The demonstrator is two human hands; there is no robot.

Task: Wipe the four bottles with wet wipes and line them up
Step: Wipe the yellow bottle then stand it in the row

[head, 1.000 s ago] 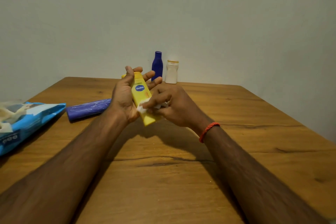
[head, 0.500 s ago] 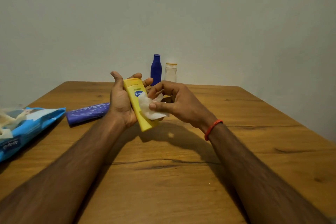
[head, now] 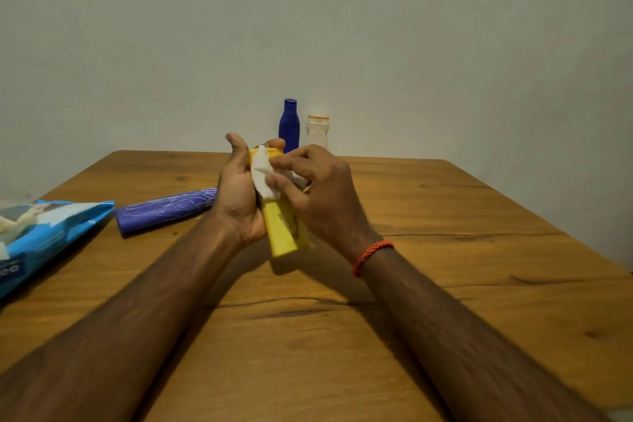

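My left hand (head: 239,195) grips a yellow bottle (head: 282,233) above the middle of the wooden table (head: 445,267), cap end pointing away from me. My right hand (head: 318,192) pinches a white wet wipe (head: 262,178) and presses it against the bottle's upper part near the cap. A dark blue bottle (head: 289,125) and a white bottle (head: 317,132) stand upright side by side at the table's far edge by the wall. A purple-blue bottle (head: 166,211) lies on its side to the left of my left hand.
A blue pack of wet wipes (head: 44,236) lies open at the table's left edge, a wipe sticking out of it. A plain wall rises directly behind the table. The table's right edge runs diagonally at the right.
My right hand has slid the wipe from the bottle's lower part up towards the cap. My left hand has turned the bottle, so its label now faces away.
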